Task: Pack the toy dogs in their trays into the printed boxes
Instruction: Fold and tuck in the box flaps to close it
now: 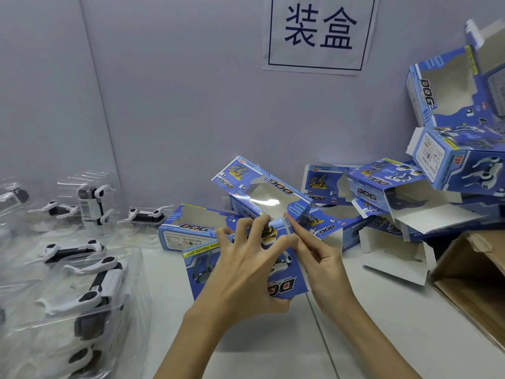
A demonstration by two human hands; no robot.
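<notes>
- At table centre, left hand [243, 266] grips the printed box [240, 266], steadying it.
- Right hand [317, 258] pinches its end flap [281, 224], probably closing it.
- Trayed toy dogs [90, 280] wait at left.

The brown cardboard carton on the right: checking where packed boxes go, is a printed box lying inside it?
No: the visible part of the brown cardboard carton shows only bare cardboard, while the printed boxes lie heaped beside it.

Single head-worn view, wide-angle. Looks forward and down across white surface [382, 337] toward grey back wall [177, 105]. Close range; forearms enter from bottom edge.
</notes>
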